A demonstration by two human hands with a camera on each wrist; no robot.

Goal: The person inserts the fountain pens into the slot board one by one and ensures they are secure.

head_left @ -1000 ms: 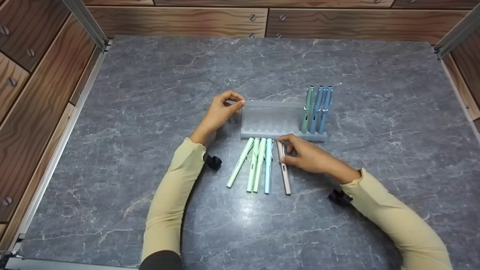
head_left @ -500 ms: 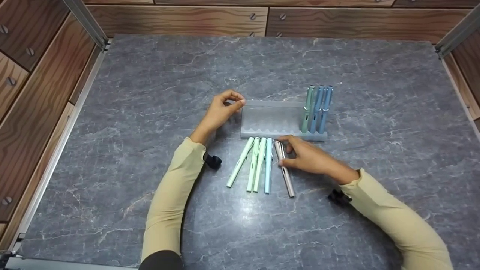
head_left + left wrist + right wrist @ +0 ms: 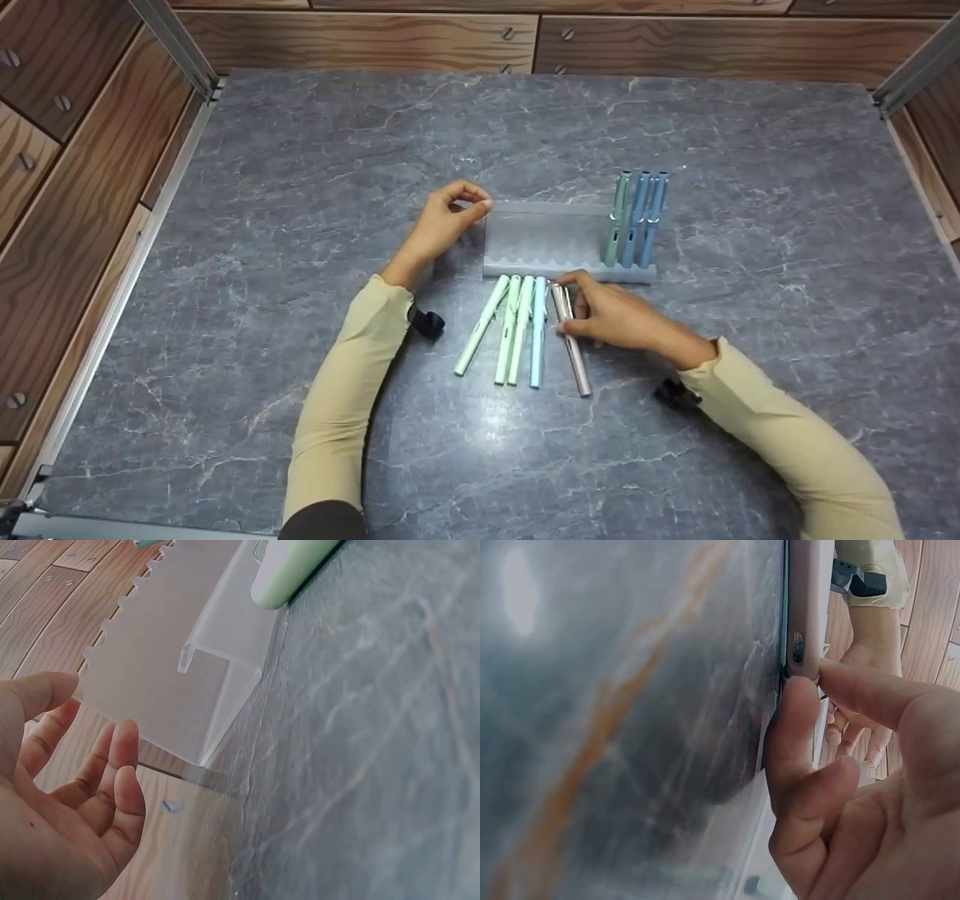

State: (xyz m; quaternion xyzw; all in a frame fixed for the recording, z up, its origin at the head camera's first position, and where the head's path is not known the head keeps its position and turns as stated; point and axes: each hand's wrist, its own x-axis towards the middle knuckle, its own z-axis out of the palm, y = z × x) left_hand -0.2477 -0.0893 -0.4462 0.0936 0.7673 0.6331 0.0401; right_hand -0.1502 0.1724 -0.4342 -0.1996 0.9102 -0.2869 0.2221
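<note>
At its upper left corner, the clear acrylic pen stand [image 3: 547, 232] is pinched between the thumb and fingertip of my left hand [image 3: 442, 225]; the left wrist view shows the stand's notched edge and side profile [image 3: 150, 682]. My right hand [image 3: 615, 311] holds a brownish-pink pen [image 3: 577, 367] by its cap end, thumb on one side and fingers on the other. That pen lies slanted in front of the stand; in the right wrist view its barrel [image 3: 808, 600] is partly covered by the fingers. A dark green pen [image 3: 613, 232] and two blue pens [image 3: 651, 225] lean in the stand's right slots.
Left of the brownish-pink pen lie a light blue pen [image 3: 537, 337] and three pale green pens [image 3: 480, 330], the leftmost slanted. All rest on the grey marbled table [image 3: 337, 135]. Wood-patterned panels [image 3: 360, 41] border the table at the back and sides.
The brownish-pink pen has tilted: its lower end swung slightly right and its cap end shifted a little left under my right fingers. My left hand and the stand stay put.
</note>
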